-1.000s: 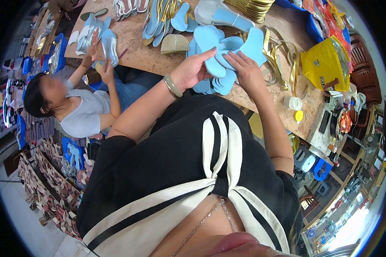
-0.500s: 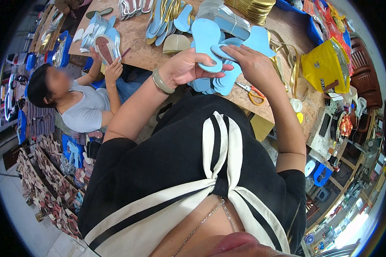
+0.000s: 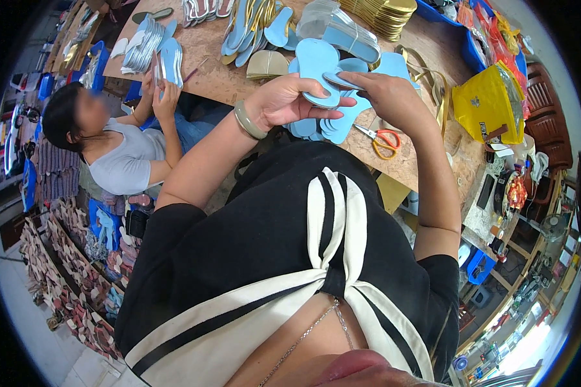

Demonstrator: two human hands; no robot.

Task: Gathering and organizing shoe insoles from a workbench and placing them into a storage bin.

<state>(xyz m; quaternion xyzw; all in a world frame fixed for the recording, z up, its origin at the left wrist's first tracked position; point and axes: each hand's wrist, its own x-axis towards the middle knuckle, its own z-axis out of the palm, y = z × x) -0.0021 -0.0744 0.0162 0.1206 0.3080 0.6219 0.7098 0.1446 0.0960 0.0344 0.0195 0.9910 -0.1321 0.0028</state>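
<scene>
My left hand (image 3: 284,102) grips a light blue insole (image 3: 317,57), with the thumb on top of its narrow end and the fingers underneath. Just right of it, my right hand (image 3: 388,95) pinches the rounded end of another light blue insole (image 3: 337,80), thumb hidden behind the fingers. The two insoles lie close together and overlap in view. Below and behind them, more blue insoles (image 3: 339,126) are heaped at the near table edge. Orange-handled scissors (image 3: 386,142) rest on the table by my right forearm.
Stacks of blue, silver and gold insoles (image 3: 352,42) cover the wooden table's (image 3: 206,58) far side. A yellow bag (image 3: 487,103) and gold strips (image 3: 442,84) are at right. On the left a seated co-worker (image 3: 122,148) handles an insole; blue bins stand around.
My right hand has shifted slightly right, its fingers more curled at the insole's end. The left hand's insole has moved slightly right and down. The co-worker's insole has turned edge-on.
</scene>
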